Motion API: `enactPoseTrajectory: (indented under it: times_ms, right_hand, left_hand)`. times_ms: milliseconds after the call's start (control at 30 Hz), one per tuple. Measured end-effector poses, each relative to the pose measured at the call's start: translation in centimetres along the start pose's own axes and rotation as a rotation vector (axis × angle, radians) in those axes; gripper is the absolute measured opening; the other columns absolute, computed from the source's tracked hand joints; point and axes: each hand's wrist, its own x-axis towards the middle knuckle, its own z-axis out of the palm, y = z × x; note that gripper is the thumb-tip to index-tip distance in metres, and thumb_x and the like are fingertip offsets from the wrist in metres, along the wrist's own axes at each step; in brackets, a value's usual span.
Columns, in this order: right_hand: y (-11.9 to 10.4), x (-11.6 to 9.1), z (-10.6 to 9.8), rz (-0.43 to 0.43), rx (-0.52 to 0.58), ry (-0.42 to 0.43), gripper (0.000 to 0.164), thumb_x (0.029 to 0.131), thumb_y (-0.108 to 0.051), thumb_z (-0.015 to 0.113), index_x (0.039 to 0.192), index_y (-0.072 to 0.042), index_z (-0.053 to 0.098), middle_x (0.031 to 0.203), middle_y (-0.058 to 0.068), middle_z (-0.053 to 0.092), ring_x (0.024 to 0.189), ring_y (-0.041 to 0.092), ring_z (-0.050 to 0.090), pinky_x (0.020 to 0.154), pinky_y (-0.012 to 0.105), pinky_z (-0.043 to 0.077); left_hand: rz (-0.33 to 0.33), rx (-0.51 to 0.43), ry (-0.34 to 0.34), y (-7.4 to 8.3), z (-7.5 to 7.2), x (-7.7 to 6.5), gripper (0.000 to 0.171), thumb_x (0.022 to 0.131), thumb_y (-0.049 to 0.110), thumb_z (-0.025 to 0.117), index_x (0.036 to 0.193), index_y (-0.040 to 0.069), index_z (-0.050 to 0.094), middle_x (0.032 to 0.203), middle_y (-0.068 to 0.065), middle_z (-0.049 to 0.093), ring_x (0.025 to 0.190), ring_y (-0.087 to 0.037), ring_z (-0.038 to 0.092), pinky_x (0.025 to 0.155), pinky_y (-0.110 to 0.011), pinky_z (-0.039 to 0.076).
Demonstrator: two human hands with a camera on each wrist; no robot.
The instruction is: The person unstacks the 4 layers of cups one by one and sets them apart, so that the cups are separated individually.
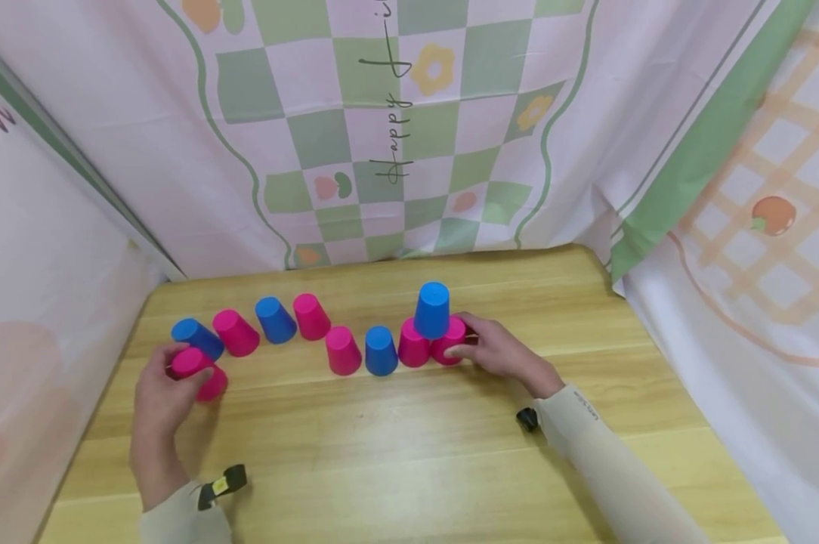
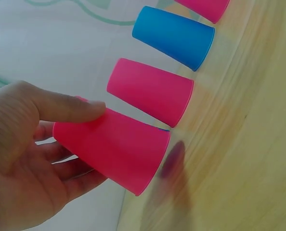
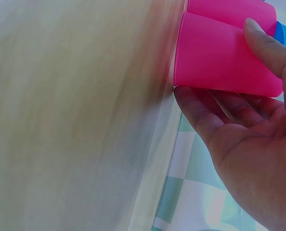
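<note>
My left hand [image 1: 161, 400] grips an upside-down pink cup [image 2: 121, 147] between thumb and fingers, its rim close over the table in the left wrist view. Just behind it stands a blue cup [image 1: 199, 338], mostly hidden in that view. On the right, my right hand [image 1: 501, 347] holds the end pink cup [image 3: 225, 55], thumb on one side and fingers along the other. Beside that cup is another pink cup [image 1: 412, 346]. A blue cup [image 1: 433, 311] rests upside down on top of these two, bridging them.
Left of the stack, a blue cup [image 1: 381, 352] and a pink cup [image 1: 344, 352] continue the front row. Farther back stand a pink cup [image 1: 236, 334], a blue cup [image 1: 276, 321] and a pink cup [image 1: 312, 317]. Printed curtains [image 1: 409, 136] enclose the wooden table [image 1: 396, 453].
</note>
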Motion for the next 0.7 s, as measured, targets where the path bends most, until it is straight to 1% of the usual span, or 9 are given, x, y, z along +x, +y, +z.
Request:
enactPoseTrajectory:
  times_ms: [133,267,500,700]
  right_hand:
    - [-0.01,-0.07,-0.01,-0.001,0.000,0.000,0.052,0.097,-0.033,0.077,0.143,-0.017,0.058,0.129,0.004,0.070,0.124,0.028,0.066,0.106,0.048,0.056]
    - [0.08,-0.08,-0.01,-0.002,-0.006,0.001,0.052,0.097,-0.033,0.077,0.143,-0.016,0.058,0.129,0.004,0.070,0.124,0.028,0.066,0.106,0.048,0.056]
    - [-0.01,-0.10,0.01,-0.005,-0.003,0.003,0.052,0.097,-0.032,0.077,0.143,-0.016,0.058,0.129,0.005,0.070,0.124,0.028,0.066,0.106,0.048,0.056]
    - [0.04,-0.12,0.05,-0.008,-0.007,0.006,0.052,0.097,-0.033,0.077,0.143,-0.016,0.058,0.129,0.004,0.070,0.123,0.027,0.066,0.105,0.048,0.056]
  left_hand:
    - [-0.002,-0.009,0.027,-0.18,-0.01,0.14,0.066,0.098,0.006,0.067,0.156,-0.001,0.035,0.153,-0.032,0.045,0.140,-0.048,0.046,0.115,-0.063,0.043]
    - [-0.009,-0.018,0.036,-0.50,-0.05,0.30,0.066,0.099,0.004,0.065,0.156,-0.003,0.033,0.153,-0.034,0.045,0.141,-0.048,0.045,0.116,-0.064,0.042]
    - [-0.056,-0.026,0.033,-0.77,-0.06,0.23,0.067,0.099,0.004,0.063,0.157,-0.002,0.030,0.155,-0.033,0.043,0.142,-0.050,0.044,0.116,-0.065,0.042]
    - [-0.067,-0.028,0.028,-0.70,-0.09,0.31,0.068,0.100,0.004,0.062,0.158,-0.001,0.028,0.156,-0.033,0.041,0.143,-0.051,0.042,0.116,-0.066,0.041]
